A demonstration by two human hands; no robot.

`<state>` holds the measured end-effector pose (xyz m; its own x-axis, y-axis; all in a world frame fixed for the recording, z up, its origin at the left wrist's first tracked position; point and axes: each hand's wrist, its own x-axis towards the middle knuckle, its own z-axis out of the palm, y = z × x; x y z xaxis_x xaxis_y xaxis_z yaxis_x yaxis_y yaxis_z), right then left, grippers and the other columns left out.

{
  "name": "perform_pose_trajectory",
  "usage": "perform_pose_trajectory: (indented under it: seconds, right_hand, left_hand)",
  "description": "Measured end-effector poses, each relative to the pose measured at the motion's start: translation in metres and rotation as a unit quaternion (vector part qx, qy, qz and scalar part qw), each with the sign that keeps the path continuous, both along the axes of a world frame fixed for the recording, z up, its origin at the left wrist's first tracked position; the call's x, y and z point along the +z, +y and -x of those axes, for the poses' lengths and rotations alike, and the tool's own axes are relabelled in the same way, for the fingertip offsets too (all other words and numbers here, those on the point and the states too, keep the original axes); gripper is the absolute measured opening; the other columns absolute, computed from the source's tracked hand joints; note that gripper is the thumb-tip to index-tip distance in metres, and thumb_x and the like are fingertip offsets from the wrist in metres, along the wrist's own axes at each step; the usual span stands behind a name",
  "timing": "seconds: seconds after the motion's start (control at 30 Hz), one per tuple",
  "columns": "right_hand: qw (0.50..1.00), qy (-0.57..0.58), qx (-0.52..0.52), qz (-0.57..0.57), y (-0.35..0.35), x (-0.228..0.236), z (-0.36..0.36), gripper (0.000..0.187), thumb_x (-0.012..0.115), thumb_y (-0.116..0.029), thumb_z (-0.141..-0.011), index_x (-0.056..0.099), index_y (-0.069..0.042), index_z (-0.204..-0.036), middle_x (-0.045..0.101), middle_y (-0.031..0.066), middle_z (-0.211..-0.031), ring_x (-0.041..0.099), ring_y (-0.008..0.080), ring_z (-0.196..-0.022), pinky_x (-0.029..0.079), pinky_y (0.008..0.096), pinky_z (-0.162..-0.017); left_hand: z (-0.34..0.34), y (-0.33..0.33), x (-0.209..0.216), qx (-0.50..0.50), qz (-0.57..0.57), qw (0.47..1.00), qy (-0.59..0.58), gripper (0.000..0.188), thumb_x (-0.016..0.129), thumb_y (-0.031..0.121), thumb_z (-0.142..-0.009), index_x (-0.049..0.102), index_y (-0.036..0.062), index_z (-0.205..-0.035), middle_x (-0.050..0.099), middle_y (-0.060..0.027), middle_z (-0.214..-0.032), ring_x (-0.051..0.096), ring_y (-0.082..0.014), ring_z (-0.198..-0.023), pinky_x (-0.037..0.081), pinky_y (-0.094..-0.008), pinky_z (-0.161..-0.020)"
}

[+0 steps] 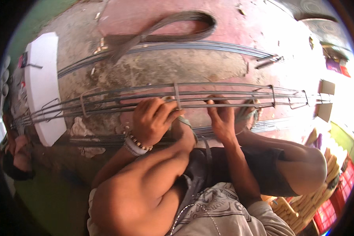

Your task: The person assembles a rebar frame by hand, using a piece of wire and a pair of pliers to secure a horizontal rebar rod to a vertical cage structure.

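A long cage of thin steel rods runs from left to right in front of me, with square metal stirrups around it. My left hand is closed at the near rod, its fingertips against the lower end of one stirrup. Farther right, my right hand grips the near rod, thumb on top and the fingers partly hidden behind. Another stirrup stands around the rods to the right. Beneath the cage are my feet in sandals, and my bent knees frame both arms.
A looped bundle of thin wire lies on the floor beyond the cage, near more straight rods. A white board is under the cage's left end. Another person is at the far left. Red crates stand at lower right.
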<state>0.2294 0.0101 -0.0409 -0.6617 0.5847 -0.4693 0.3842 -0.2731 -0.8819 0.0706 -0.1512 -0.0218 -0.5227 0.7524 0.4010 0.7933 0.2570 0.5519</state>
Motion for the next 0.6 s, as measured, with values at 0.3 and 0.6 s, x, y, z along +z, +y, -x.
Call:
perform_pose_trajectory:
  seconds: [0.3, 0.6]
  right_hand:
    - [0.994, -0.094, 0.042, 0.021, -0.028, 0.014, -0.037, 0.019, 0.051, -0.019, -0.104, 0.057, -0.001, -0.1, 0.05, 0.0002, -0.078, 0.042, 0.0085, -0.066, 0.039, 0.0265, -0.059]
    - [0.983, 0.007, 0.118, -0.143, -0.034, 0.032, -0.045, 0.013, 0.052, -0.012, -0.103, 0.056, 0.0, -0.104, 0.058, 0.0029, -0.075, 0.059, 0.0095, -0.059, 0.047, 0.0254, -0.054]
  left_hand:
    - [0.005, -0.022, -0.016, -0.025, -0.016, 0.999, -0.014, 0.039, 0.079, 0.023, -0.081, 0.067, 0.0109, -0.116, 0.057, 0.0002, -0.082, 0.06, -0.0159, -0.075, 0.049, -0.0318, -0.066]
    - [0.006, -0.018, -0.007, -0.064, 0.027, 0.998, -0.002, 0.044, 0.076, 0.026, -0.083, 0.067, 0.0179, -0.126, 0.055, 0.0001, -0.084, 0.058, -0.0157, -0.075, 0.049, -0.0323, -0.069]
